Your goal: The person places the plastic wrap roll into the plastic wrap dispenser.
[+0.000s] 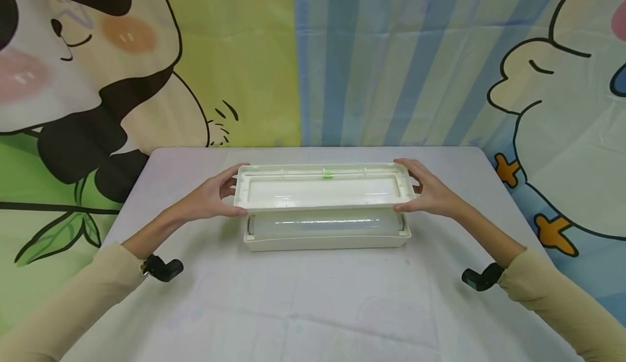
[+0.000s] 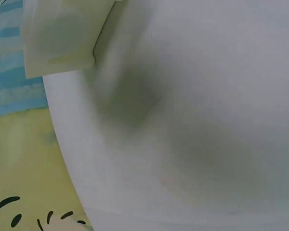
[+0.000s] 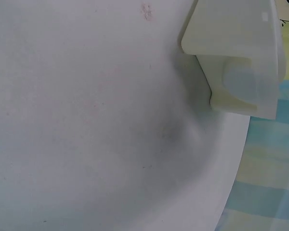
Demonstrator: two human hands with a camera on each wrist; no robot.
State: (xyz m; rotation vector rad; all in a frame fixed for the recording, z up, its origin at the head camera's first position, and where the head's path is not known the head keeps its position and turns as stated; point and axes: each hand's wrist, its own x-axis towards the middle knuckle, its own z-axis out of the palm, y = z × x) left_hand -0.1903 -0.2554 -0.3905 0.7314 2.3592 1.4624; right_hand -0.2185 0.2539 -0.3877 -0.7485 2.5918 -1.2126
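Beige sleeves (image 1: 93, 291) nearest, black wrist cameras (image 1: 163, 269) at both cuffs. White counter (image 1: 313, 318) below. Long white box (image 1: 327, 243) sits mid-counter, top side open, shiny clear roll (image 1: 325, 224) lying inside lengthwise. Just beyond, white lid (image 1: 318, 191) tilted, inner side showing, small green piece (image 1: 327, 175) near its far edge. Left hand (image 1: 212, 196) grips lid's left end, right hand (image 1: 432, 191) its right end. Lid-box contact: can't tell. Cartoon backdrop (image 1: 342, 79) behind.
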